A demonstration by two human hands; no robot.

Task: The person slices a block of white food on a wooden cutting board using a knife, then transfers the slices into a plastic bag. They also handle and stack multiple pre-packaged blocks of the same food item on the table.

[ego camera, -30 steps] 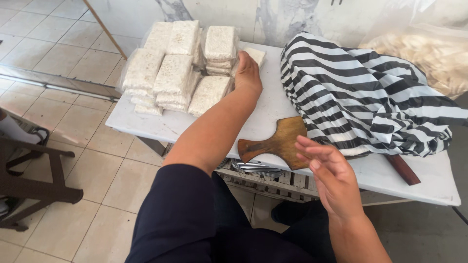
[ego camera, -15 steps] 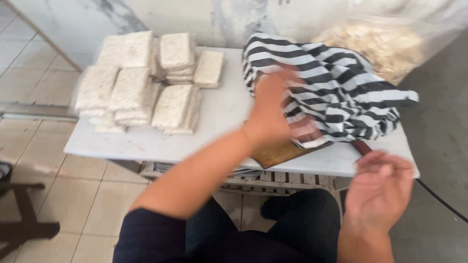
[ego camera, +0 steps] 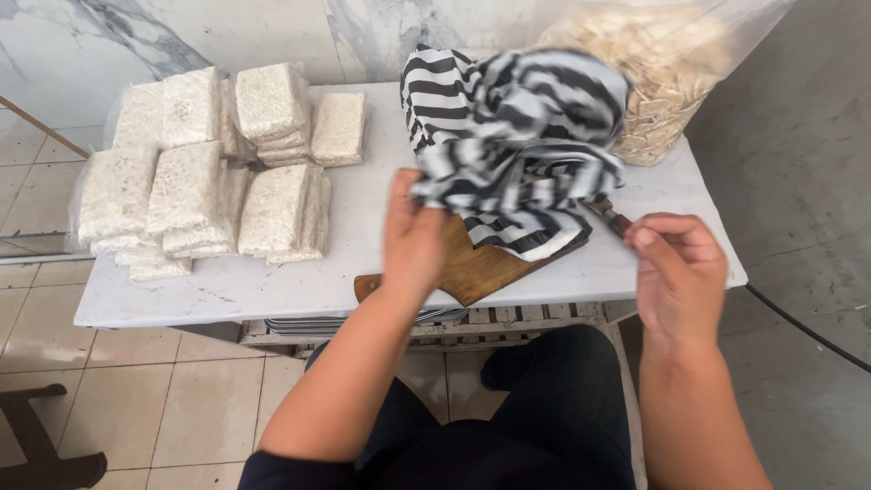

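Packets of pale pressed blocks lay stacked at the table's left end. The left hand, which a second earlier had reached toward those stacks, had swung over and pinched the striped cloth, lifting it off the wooden board. The right hand had moved to the table's right edge, fingers loosely curled, holding nothing visible.

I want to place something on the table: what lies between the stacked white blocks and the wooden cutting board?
In the head view, only bare white tabletop lies between the white blocks and the wooden cutting board; nothing rests on that stretch.
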